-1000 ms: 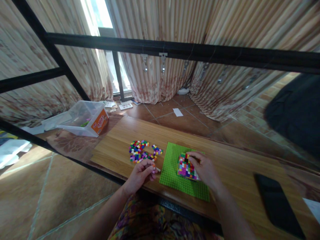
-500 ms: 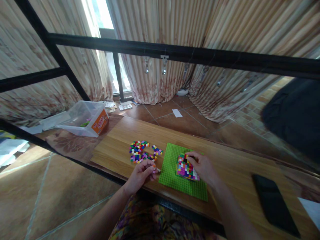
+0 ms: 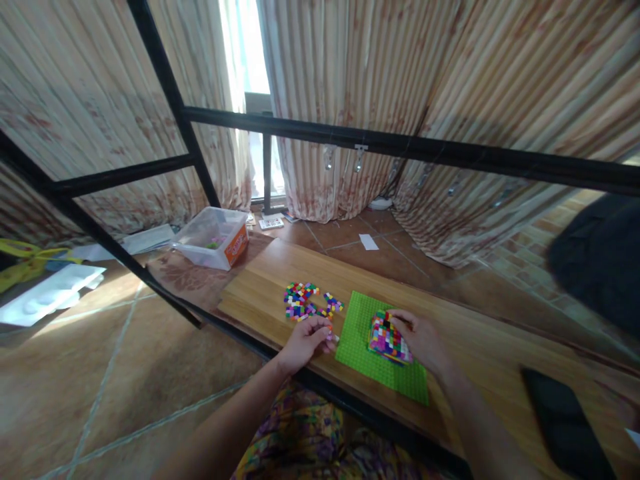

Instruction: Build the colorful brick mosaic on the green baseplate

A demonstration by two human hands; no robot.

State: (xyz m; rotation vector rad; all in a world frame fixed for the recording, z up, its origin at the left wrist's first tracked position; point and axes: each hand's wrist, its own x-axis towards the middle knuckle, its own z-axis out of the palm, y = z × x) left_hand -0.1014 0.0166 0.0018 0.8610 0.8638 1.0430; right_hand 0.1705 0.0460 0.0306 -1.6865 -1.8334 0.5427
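Small toy bricks, orange and pink, show at the fingertips of my left hand (image 3: pixel 306 343), which is closed around them by the left edge of the green baseplate (image 3: pixel 357 313). On that plate stands a low block built of many coloured bricks (image 3: pixel 387 343), with a dark spot near its far side. My right hand (image 3: pixel 417 337) reaches over it from the right; thumb and forefinger pinch at its far edge, beside a red brick. The fingers partly cover what they grip there. Loose coloured bricks (image 3: pixel 299 300) lie in a curved heap beyond my left hand.
All this is on a long wooden tabletop (image 3: pixel 265 267), with a black phone-like slab (image 3: pixel 565 420) at the right. A clear plastic box (image 3: pixel 205 233) with an orange label stands at the far left. A black metal frame (image 3: pixel 300 130) with hanging clips crosses before the curtains.
The view has swung, so everything sits farther right and slightly lower in the picture. Both hands keep about the same places relative to the baseplate and the brick block.
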